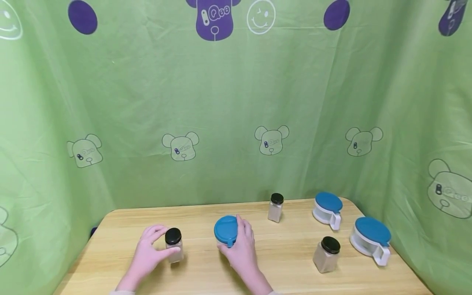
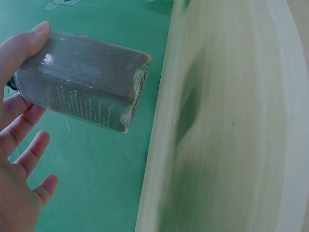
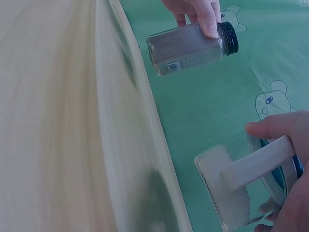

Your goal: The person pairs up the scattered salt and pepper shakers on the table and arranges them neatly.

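My left hand (image 1: pixel 147 250) pinches a square glass jar (image 1: pixel 175 254) with a black lid, thumb on one side and fingers on the other. In the left wrist view the jar (image 2: pixel 82 77) shows grey-brown powder and small printed text, with its base apart from the tabletop. To its right, my right hand (image 1: pixel 241 250) grips a round seasoning pot (image 1: pixel 225 229) with a blue lid. The right wrist view shows that pot's white handle (image 3: pixel 260 162) and pale contents (image 3: pixel 219 181), also held off the wood. Its far side is hidden behind the palm.
A black-lidded jar (image 1: pixel 275 209) stands at the back, and another (image 1: pixel 326 256) at the front right. Two blue-lidded pots (image 1: pixel 328 203) with white handles sit by the right edge. Green printed curtains (image 1: pixel 228 176) surround the wooden table (image 1: pixel 199 282).
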Demonstrator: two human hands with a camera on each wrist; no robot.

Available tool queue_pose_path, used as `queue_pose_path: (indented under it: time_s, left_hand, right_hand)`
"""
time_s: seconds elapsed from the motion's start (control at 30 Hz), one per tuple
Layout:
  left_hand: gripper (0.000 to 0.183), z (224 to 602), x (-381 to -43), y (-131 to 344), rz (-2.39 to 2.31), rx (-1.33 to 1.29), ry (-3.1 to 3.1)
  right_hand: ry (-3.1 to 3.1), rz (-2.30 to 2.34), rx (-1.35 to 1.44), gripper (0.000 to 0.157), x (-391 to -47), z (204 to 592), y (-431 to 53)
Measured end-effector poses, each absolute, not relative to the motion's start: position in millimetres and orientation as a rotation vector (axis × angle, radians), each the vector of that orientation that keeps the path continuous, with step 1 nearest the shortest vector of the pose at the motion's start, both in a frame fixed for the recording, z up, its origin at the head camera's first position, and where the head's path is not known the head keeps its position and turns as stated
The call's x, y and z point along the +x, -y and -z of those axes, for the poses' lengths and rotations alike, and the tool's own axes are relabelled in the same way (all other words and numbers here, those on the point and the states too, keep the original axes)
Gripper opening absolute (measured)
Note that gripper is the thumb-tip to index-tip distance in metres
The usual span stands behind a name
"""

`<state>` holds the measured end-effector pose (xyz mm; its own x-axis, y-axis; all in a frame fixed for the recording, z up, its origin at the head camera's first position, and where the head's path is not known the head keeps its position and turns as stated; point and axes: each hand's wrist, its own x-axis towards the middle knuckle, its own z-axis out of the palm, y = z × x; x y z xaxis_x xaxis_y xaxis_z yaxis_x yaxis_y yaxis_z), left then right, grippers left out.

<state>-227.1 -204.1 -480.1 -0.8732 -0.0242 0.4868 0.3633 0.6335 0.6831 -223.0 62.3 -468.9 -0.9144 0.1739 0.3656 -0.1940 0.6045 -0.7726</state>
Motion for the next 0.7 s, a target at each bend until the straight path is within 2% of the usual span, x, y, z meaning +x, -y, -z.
queue_pose_path:
  time_s: [0.7]
  left_hand:
    - [0.060,485.9,-221.0,225.7,1.085,-0.239,2.414]
  right_hand:
    - [2.477,-1.281,0.106,0.099,-211.3,469.4,-39.6]
